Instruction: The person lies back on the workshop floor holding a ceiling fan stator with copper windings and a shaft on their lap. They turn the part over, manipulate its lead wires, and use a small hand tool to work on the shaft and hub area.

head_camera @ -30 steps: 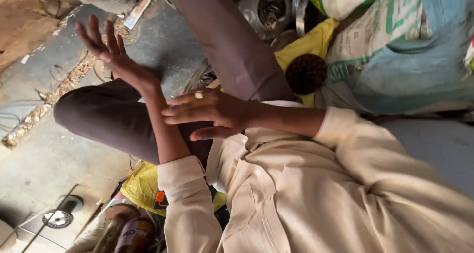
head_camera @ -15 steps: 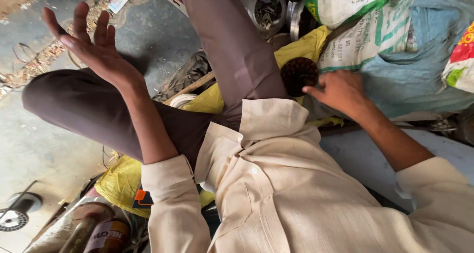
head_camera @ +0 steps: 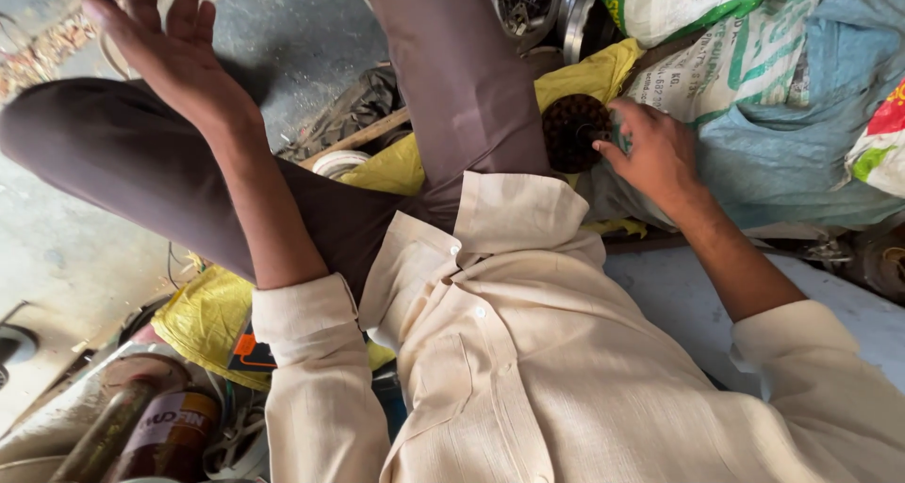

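I sit in a cream shirt (head_camera: 528, 351) and brown trousers (head_camera: 452, 78), with my knees drawn up. Raised above my left knee, my left hand (head_camera: 160, 40) has its fingers spread and holds nothing. My right hand (head_camera: 655, 153) reaches out to a dark brown round disc (head_camera: 570, 130) with a pitted face, which lies against a yellow cloth (head_camera: 584, 78) beside my right leg. Its fingertips grip the disc's right edge.
White, green and blue woven sacks (head_camera: 754, 78) are piled at the upper right. Round metal parts (head_camera: 528, 2) lie at the top. A brown can (head_camera: 170, 431) and a rusty rod (head_camera: 104, 436) stand at the lower left, with more yellow cloth (head_camera: 203, 318) under my leg. The floor (head_camera: 283, 31) is grey concrete.
My right hand left my left forearm, swung right and closed on the dark disc. My left hand stayed raised and open as the view shifted.
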